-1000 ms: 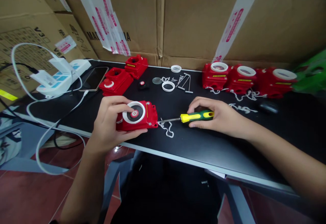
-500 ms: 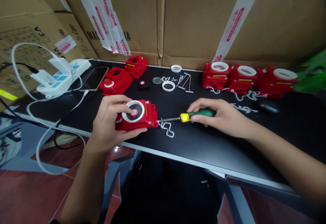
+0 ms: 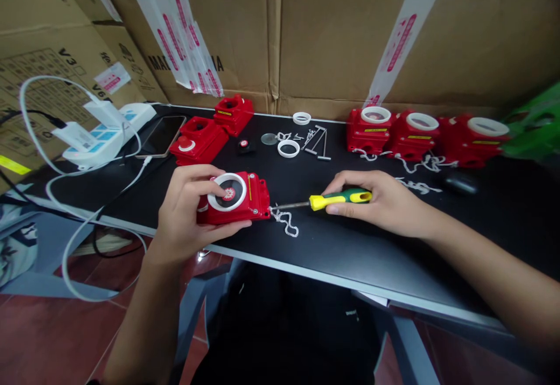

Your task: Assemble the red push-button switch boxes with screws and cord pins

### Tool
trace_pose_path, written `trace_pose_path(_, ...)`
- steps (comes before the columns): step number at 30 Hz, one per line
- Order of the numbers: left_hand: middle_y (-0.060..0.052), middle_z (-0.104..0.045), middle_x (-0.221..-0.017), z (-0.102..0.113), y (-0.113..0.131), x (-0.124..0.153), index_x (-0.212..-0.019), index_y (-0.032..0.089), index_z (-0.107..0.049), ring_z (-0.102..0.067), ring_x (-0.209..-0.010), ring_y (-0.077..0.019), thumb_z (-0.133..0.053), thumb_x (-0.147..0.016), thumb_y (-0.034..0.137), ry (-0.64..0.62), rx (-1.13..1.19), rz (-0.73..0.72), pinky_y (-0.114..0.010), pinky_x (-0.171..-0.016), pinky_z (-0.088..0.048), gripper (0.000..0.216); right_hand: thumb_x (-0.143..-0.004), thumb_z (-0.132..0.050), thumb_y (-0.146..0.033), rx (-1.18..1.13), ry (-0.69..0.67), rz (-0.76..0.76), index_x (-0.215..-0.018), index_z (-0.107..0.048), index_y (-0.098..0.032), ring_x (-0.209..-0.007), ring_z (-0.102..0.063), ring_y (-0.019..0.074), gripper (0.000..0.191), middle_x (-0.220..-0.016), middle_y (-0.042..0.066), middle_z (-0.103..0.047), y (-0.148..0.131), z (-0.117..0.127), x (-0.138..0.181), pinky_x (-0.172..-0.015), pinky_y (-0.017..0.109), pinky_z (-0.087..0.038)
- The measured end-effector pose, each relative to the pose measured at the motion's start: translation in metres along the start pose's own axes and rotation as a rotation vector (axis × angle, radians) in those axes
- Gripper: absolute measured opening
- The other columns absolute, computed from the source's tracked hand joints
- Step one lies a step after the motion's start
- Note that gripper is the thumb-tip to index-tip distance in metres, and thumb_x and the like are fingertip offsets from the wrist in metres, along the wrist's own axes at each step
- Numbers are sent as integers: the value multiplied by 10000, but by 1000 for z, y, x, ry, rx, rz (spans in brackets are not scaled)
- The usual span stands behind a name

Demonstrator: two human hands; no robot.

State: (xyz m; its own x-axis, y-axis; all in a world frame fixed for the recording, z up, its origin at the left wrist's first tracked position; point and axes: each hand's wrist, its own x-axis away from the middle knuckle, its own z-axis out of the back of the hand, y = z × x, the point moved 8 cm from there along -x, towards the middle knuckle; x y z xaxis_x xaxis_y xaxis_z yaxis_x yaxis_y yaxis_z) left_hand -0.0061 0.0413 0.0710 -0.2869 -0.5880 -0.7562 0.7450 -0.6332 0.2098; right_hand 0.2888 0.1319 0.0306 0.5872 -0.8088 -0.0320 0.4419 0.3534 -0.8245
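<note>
My left hand [image 3: 191, 201] is wrapped round a red alarm-style box [image 3: 255, 195] near the table's front edge. The box carries a white ring [image 3: 243, 197] around a dark disc with a red centre, on which a fingertip rests. In my right hand [image 3: 371, 201] is a screwdriver [image 3: 319, 202] with a yellow and green handle, lying almost level. Its tip meets the right side of the box, beside a white chain [image 3: 289, 224] that hangs from there onto the table. The exact contact of the tip is too small to make out.
Several similar red boxes stand behind, two at the left [image 3: 199, 140] and others at the right [image 3: 368, 131]. Loose white rings [image 3: 289, 149], metal T-shaped rods [image 3: 322, 144] and a clear disc [image 3: 268, 138] lie between. A power strip [image 3: 109, 137], phone and cables occupy the left.
The screwdriver has turned about its own axis, so more yellow shows on its handle. The red box and my left hand have hardly moved.
</note>
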Motion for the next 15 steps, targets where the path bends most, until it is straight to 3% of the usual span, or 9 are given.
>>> trace_pose_path(4, -74, -708, -1227, 0, 0, 0, -1154, 271, -619, -742, -1099, -290, -1069, -668, 346, 2, 10, -16, -476, -941, -634, 667, -962, -793, -572, -37, -79, -46, -986, -829, -250, -746, -705, 207, 326, -798, 20, -788, 5, -7, 1, -749, 350, -521)
trace_pose_path(9, -68, -712, -1222, 0, -1, 1, -1155, 279, -624, -734, -1092, -287, -1070, -666, 366, 4, 0, -8, -477, -939, -634, 668, -840, -914, -497, 31, 3, 107, -1025, -754, -246, -996, -734, 264, 350, -1067, 55, -784, -5, -1, -1, -911, 391, -552)
trace_pose_path(15, -73, -714, -1222, 0, -1, 1, -1149, 275, -621, -729, -1097, -283, -1071, -664, 371, 2, 2, -8, -471, -942, -630, 669, -860, -905, -484, 24, -1, 92, -963, -791, -239, -909, -728, 231, 290, -1016, 48, -776, -8, 0, 0, -840, 355, -545)
